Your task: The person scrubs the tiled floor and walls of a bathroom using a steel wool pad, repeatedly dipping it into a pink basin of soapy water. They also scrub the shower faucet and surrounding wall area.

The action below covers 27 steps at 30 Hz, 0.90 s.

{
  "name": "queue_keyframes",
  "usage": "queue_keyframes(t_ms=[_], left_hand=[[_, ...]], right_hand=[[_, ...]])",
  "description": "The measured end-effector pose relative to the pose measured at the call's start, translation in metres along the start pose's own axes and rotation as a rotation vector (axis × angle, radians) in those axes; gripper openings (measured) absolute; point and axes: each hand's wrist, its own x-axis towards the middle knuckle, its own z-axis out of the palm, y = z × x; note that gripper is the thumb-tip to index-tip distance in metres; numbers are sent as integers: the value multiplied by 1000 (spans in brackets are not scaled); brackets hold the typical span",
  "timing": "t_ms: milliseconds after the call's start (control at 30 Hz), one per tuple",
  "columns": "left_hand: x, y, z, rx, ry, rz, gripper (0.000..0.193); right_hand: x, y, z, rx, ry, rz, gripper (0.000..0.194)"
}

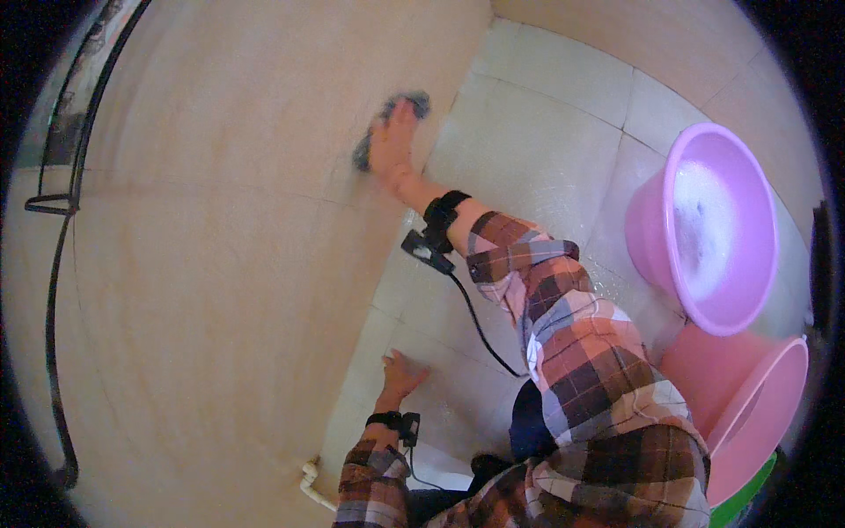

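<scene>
My right hand [391, 148] presses a dark cloth or scrubbing pad [416, 104] flat against the beige tiled wall [251, 277], close to where the wall meets the floor. The dark material shows on both sides of the fingers; whether it is one piece I cannot tell. Lower in the view, my left hand [399, 379] has its fingers apart with nothing in them, over the pale floor tiles [528, 145]. Each wrist wears a black strap with a small cabled device. A purple basin [647, 231] with white foam in it stands on the floor at the right.
A pink basin or bucket [706, 383] lies tilted below the purple one, with a green object [746, 495] beneath it. A pale pipe fitting [310, 472] sticks out by the wall's lower edge. A black metal rail or frame [51, 317] runs along the far left.
</scene>
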Motion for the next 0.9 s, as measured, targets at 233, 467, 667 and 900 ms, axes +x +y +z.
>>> queue_keyframes(t_ms=[233, 467, 667, 900], left_hand=[[6, 5, 5, 53, 0, -110, 124], [24, -6, 9, 100, -16, -66, 117], [42, -11, 12, 55, 24, -20, 115], [33, -11, 4, 191, -187, 99, 97]], right_hand=[[-55, 38, -22, 25, -273, 136, 61], [-126, 54, -84, 444, -930, 330, 27], [-139, 57, -128, 638, -810, 639, 21], [-155, 80, -140, 597, -713, 755, 23]])
